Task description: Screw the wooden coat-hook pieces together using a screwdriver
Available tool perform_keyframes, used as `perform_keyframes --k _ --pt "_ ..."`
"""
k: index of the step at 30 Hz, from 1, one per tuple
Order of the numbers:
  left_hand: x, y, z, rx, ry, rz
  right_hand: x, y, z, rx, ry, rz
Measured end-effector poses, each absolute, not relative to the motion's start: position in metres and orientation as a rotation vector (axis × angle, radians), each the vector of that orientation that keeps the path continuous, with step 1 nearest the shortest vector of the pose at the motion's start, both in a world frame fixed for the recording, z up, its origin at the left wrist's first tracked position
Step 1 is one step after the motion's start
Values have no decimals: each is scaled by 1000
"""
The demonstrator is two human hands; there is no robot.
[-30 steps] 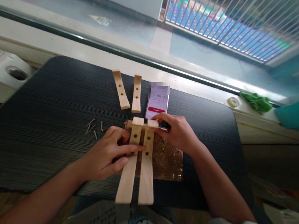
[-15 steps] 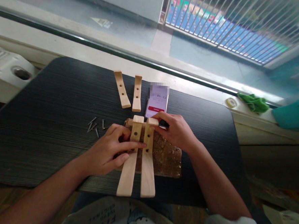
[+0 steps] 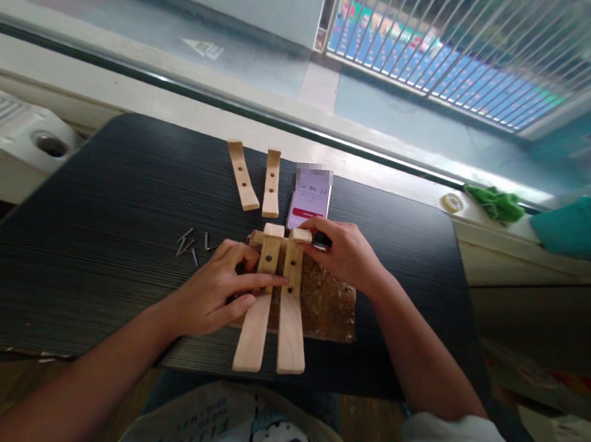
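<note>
My right hand (image 3: pixel 346 254) pinches the raised far end of the right wooden hook (image 3: pixel 292 334), a pale bent piece with two holes. Beside it lies the left wooden hook (image 3: pixel 253 328), with a dark screw head in its upper hole. My left hand (image 3: pixel 219 286) rests at this piece, index finger stretched across it to the edge of the right one, thumb apart. That finger covers the left piece's lower hole. Both hooks lie over a glossy, rough brown board (image 3: pixel 327 310), their near ends reaching past it.
Several loose screws (image 3: pixel 188 244) lie left of the board on the black table (image 3: pixel 98 255). Two more wooden hooks (image 3: pixel 271 189) and a phone (image 3: pixel 309 198) showing a timer lie beyond. On the sill are a tape roll (image 3: pixel 451 202), a green cloth (image 3: pixel 497 203) and a teal container (image 3: pixel 570 228).
The view has shifted slightly, so the near ends of the hooks appear a little higher. Both hands keep their places on the hooks.
</note>
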State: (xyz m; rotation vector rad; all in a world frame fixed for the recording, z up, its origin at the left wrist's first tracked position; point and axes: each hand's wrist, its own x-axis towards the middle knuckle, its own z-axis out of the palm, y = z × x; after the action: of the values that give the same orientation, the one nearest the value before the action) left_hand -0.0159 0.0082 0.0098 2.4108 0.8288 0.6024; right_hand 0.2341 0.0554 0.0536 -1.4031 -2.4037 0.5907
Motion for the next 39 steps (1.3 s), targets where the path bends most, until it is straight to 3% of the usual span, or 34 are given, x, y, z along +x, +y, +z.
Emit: perform_keyframes --k 23,39 --pt "-17 8 10 2402 836 667 235 56 51 -1371 -2381 587" --pt "-22 2 16 2412 775 990 235 56 52 -1362 -2385 594"
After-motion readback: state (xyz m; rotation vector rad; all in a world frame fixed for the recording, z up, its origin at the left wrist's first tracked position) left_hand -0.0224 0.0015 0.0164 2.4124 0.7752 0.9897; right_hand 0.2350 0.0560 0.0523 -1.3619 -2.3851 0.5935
